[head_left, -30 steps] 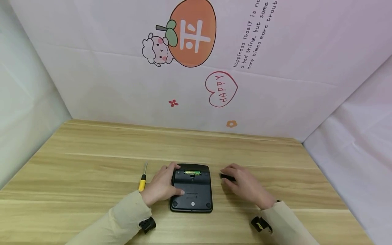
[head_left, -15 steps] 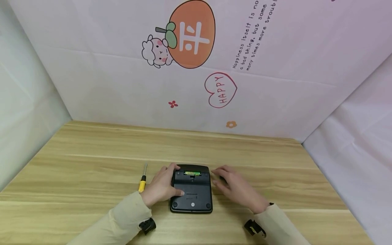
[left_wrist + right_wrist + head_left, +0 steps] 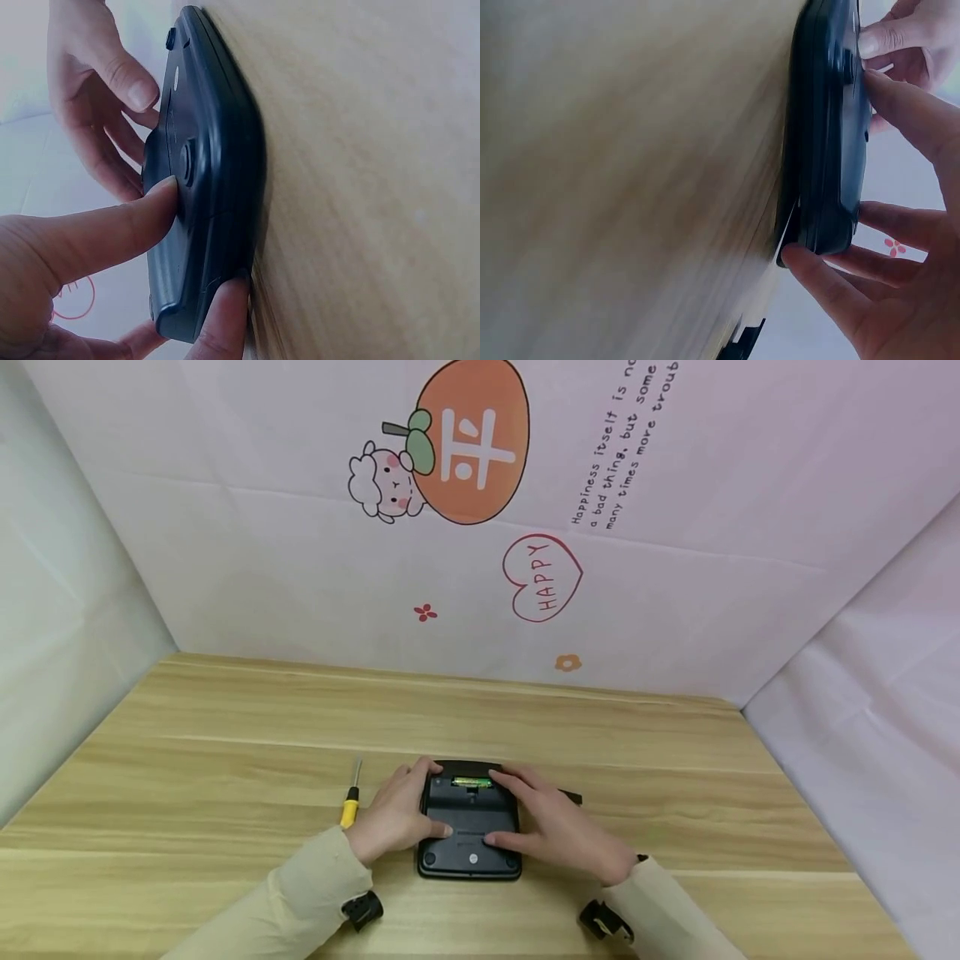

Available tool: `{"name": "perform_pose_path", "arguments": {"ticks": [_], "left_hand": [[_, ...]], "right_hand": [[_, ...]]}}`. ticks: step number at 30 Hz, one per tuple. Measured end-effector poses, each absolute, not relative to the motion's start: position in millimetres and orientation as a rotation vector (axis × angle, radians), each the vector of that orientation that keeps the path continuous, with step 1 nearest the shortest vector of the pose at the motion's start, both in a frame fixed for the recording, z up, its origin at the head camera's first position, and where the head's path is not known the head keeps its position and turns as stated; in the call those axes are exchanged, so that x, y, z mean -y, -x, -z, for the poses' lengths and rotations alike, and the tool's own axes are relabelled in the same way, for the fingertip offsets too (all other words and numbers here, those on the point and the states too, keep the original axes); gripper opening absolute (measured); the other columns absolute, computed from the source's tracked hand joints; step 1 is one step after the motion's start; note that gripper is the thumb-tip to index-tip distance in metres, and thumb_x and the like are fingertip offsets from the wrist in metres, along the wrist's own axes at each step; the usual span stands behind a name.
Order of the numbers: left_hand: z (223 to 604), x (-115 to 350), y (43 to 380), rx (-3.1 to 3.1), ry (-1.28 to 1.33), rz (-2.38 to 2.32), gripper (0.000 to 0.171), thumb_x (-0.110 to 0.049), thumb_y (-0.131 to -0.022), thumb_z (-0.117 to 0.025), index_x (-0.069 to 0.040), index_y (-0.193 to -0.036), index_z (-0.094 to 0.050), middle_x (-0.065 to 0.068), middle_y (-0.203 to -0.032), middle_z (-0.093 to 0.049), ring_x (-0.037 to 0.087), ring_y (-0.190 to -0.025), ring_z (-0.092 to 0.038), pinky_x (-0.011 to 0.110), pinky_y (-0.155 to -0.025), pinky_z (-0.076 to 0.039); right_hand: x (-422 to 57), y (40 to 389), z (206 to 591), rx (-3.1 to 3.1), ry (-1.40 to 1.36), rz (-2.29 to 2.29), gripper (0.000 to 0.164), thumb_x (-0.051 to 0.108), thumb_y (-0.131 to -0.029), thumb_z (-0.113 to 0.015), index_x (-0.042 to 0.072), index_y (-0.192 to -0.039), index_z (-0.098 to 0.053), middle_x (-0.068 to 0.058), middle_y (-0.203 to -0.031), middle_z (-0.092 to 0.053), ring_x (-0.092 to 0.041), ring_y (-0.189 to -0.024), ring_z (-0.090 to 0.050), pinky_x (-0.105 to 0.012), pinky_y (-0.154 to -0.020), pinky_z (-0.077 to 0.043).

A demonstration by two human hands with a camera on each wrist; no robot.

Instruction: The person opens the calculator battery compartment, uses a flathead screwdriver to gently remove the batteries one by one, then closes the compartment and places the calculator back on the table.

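Note:
A black calculator [image 3: 467, 820] lies face down on the wooden table, its back and small round feet upward. In its open battery slot near the far end sits a green battery [image 3: 471, 782]. My left hand [image 3: 392, 818] grips the left side, thumb on the back and fingers along the far left edge. From the right, my right hand [image 3: 561, 828] holds the opposite side, its thumb also on the back and fingertips at the far right corner. A small black piece [image 3: 572, 797], like a battery cover, lies just beyond the right hand.
A screwdriver [image 3: 349, 806] with a yellow and black handle lies left of the left hand. The wooden table [image 3: 262, 710] meets a printed white cloth [image 3: 337, 610] at the back, with white cloth at both sides.
My right hand has let go of the small black piece, leaving it on the table, and moved left onto the calculator. The left hand has kept its hold.

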State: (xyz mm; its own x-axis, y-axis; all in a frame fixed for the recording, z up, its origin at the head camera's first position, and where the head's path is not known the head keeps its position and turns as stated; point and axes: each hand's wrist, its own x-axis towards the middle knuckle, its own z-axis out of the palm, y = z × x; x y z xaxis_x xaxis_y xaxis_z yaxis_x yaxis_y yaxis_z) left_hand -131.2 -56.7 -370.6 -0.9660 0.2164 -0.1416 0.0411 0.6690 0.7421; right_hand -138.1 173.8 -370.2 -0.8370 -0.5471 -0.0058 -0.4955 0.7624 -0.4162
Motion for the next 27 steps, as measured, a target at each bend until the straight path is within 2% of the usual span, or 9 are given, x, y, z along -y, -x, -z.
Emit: {"name": "perform_pose_path", "arguments": {"ticks": [13, 27], "left_hand": [[370, 56, 132, -2.666, -0.205, -1.168, 0.072, -0.015, -0.07, -0.086, -0.009, -0.132, -0.048, 0.018, -0.118, -0.052, 0.03, -0.102, -0.053, 0.048, -0.086, -0.046], [368, 55, 134, -2.674, -0.219, -1.131, 0.073, -0.016, -0.071, -0.085, -0.009, -0.132, -0.047, 0.018, -0.118, -0.052, 0.031, -0.102, -0.053, 0.049, -0.086, -0.046]], "right_hand": [[-167, 137, 372, -2.806, 0.858, 0.586, 0.084, 0.049, -0.08, -0.073, 0.01, -0.146, -0.039, -0.02, -0.149, -0.035, -0.036, -0.132, -0.043, -0.05, -0.1, -0.043], [-163, 139, 370, -2.781, 0.763, 0.589, 0.086, 0.048, -0.078, -0.075, 0.01, -0.146, -0.039, -0.019, -0.15, -0.034, -0.037, -0.13, -0.044, -0.05, -0.099, -0.043]]}}
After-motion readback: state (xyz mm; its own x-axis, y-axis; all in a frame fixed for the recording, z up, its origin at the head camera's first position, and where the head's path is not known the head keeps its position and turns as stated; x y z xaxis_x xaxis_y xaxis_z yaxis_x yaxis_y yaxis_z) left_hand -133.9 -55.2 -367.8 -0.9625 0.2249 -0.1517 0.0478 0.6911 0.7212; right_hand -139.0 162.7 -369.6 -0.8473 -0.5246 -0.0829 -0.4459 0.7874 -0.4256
